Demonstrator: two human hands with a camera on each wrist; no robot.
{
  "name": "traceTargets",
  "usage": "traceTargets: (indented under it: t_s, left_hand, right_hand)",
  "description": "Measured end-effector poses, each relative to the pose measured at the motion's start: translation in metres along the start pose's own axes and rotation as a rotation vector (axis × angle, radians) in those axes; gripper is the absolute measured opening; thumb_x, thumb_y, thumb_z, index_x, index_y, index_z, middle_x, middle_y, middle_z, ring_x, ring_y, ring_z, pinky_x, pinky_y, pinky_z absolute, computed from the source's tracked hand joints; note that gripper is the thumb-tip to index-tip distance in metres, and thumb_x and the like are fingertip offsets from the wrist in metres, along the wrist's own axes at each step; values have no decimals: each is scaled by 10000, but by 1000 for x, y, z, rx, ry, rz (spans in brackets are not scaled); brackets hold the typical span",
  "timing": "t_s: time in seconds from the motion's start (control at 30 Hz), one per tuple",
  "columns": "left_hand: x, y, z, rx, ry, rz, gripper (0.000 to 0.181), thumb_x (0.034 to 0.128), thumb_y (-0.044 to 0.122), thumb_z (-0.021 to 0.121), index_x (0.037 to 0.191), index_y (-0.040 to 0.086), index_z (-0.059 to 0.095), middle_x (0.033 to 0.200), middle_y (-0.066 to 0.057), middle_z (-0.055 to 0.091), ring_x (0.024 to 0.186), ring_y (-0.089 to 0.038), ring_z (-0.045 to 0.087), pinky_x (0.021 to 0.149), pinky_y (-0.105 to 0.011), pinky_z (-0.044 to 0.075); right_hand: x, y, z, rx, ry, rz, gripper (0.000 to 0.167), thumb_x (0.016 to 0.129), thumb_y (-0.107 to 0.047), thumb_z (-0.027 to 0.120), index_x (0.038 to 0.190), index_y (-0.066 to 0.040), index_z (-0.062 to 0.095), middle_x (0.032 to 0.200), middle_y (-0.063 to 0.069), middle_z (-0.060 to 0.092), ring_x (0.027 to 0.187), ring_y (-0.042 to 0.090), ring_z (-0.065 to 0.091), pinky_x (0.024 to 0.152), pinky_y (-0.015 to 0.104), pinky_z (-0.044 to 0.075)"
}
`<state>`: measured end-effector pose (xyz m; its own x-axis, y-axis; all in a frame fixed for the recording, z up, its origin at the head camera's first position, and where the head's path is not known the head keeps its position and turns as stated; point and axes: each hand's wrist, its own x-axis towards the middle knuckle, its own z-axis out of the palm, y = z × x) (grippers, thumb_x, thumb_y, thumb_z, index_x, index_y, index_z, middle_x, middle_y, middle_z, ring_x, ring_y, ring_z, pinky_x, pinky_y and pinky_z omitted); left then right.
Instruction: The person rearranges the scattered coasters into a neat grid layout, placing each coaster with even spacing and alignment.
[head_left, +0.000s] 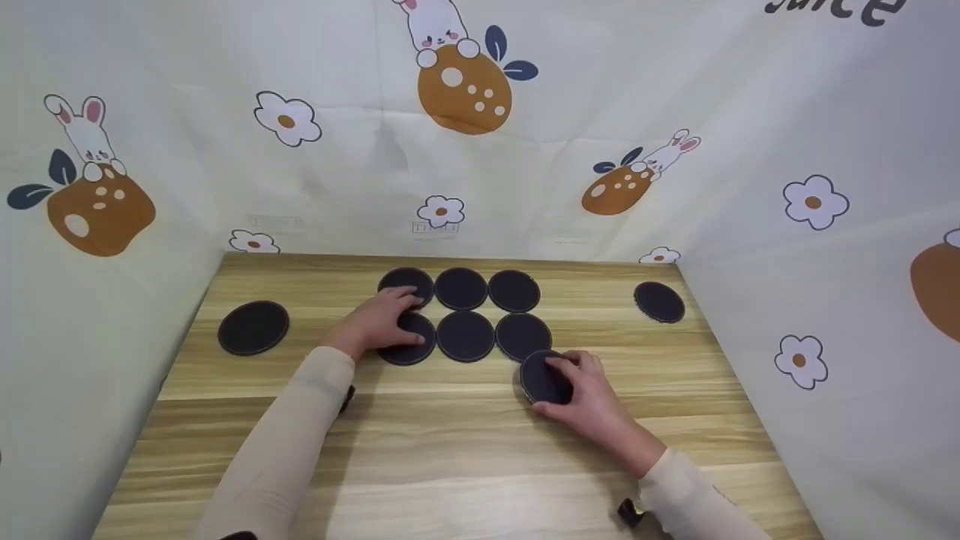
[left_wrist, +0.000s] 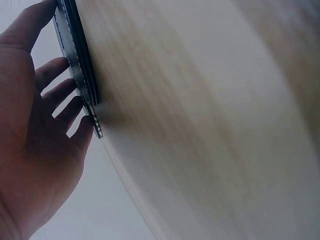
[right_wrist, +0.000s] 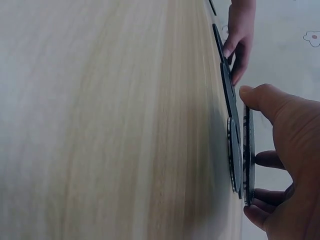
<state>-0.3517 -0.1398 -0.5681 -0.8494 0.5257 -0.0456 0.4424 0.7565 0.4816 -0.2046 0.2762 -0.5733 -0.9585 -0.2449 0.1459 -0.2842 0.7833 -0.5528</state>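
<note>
My right hand (head_left: 592, 397) pinches a round black coaster (head_left: 541, 381) by its rim, thumb on one side and fingers on the other. In the right wrist view this coaster (right_wrist: 249, 145) is held up off the table, close beside the laid ones. Two rows of black coasters lie side by side at the table's middle back, among them a front right coaster (head_left: 523, 336), partly overlapped in view by the held one. My left hand (head_left: 369, 322) rests spread on the left pair, with fingertips on the back left coaster (head_left: 406, 279) and thumb on the front left coaster (head_left: 405, 349).
One separate black coaster (head_left: 253, 328) lies at the table's left, another coaster (head_left: 659, 302) near its right back corner. The wood-grain table (head_left: 450, 465) is bordered by a printed curtain (head_left: 360, 180) at the back and both sides.
</note>
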Motion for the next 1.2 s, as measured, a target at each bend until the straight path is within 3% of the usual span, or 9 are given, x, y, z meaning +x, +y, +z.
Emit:
traceTargets:
  t_s: [0.4, 1.2]
  left_hand:
    - [2, 0, 0, 2, -16, -27, 808, 972, 445, 841, 1621, 63, 549, 1763, -194, 361, 1640, -444, 284, 1318, -598, 282]
    - [1, -2, 2, 9, -2, -6, 820, 967, 457, 842, 1616, 49, 551, 1751, -206, 377, 1628, -457, 301, 1295, -620, 318]
  right_hand:
    - [-7, -6, 12, -20, -8, -53, 811, 775, -463, 1021, 1440, -105, 722, 1427, 186, 563, 1314, 367, 530, 1103, 534, 534]
    - [-7, -9, 22, -44, -40, -78, 830, 772, -431, 1019, 1465, -97, 706, 1448, 199, 560, 1322, 376, 514, 1097, 550, 538]
